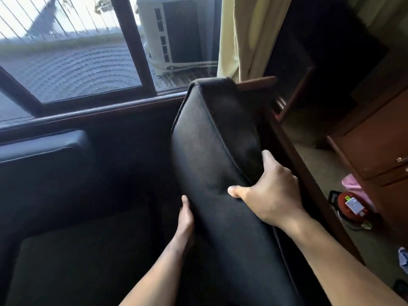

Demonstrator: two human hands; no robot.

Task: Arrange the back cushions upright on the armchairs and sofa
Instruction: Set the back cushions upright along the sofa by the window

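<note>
One dark sofa (66,250) under the big window (72,69), black back cushion (209,151) tilted at the sofa's right end, our right hand (269,195) clamped round its edge, our left hand (186,217) against its other side, fingers hidden, can't tell the grip

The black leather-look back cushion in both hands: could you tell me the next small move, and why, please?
Probably turn the black leather-look back cushion to set its broad face against the dark wooden back rail. The right hand and left hand grip it tilted and edge-on, while the matching cushion on the left stands there.
</note>
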